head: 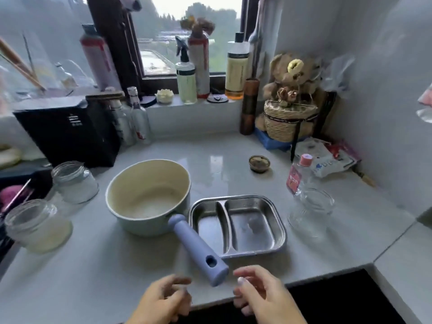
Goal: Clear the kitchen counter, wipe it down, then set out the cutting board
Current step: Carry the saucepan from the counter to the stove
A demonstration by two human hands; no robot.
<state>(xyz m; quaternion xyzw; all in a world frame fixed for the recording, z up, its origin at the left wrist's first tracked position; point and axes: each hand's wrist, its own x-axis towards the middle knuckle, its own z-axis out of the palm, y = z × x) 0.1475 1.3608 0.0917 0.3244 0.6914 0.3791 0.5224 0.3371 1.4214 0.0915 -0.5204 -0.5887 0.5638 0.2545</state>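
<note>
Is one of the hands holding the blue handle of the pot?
No, the left hand and right hand flank the end of the blue handle, each with a visible gap.

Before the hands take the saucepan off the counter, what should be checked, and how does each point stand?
1. Hands free: ok; left hand and right hand hold nothing.
2. Reach: ok; the handle points toward the hands and ends between them.
3. Contents: ok; nothing visible inside the saucepan.
4. Clearance: cannot tell; the handle crosses the steel tray's near left corner.
5. Wiping: not ok; the tray, glass jar and bottle stand on the counter.
</note>
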